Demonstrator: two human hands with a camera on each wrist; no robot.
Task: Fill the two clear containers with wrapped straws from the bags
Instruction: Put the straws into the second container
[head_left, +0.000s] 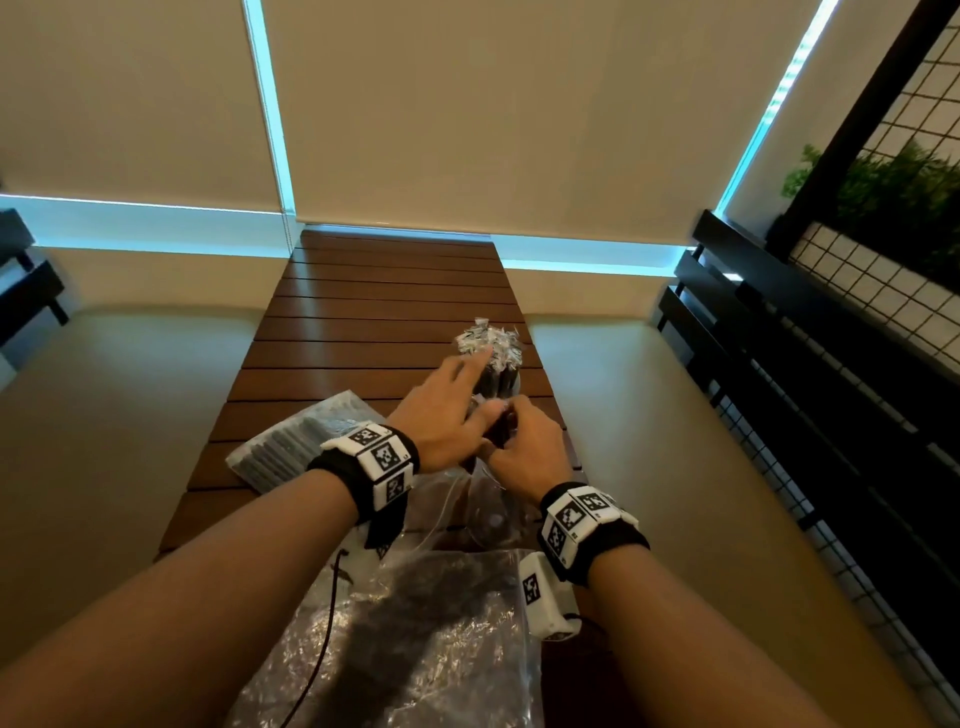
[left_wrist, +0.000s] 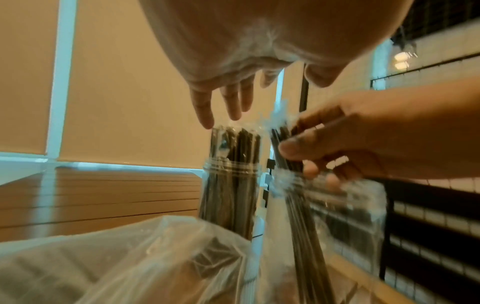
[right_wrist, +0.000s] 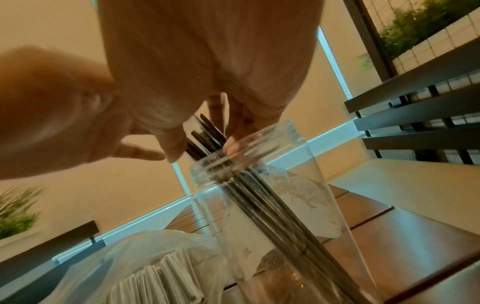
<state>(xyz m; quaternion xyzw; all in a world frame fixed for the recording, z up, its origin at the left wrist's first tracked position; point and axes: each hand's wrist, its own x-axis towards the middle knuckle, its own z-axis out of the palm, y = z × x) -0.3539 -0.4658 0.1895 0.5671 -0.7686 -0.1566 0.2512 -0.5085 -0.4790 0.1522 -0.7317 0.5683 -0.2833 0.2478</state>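
My right hand (left_wrist: 335, 144) is pinching a bundle of wrapped straws (right_wrist: 207, 133) into the near container (right_wrist: 233, 170), my left hand (head_left: 441, 410) is hovering spread, and a snag could be tipping it.

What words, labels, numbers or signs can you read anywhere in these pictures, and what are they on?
No readable words, brand names or numbers appear in any view.
Left wrist band: black-and-white square marker patterns, codes rather than text.
Right wrist band: the same kind of marker patterns, no letters.
Straw wrapper tops in the far container: speckled light and dark, possibly print, too small and blurred to read.
Plastic bags: no legible print.
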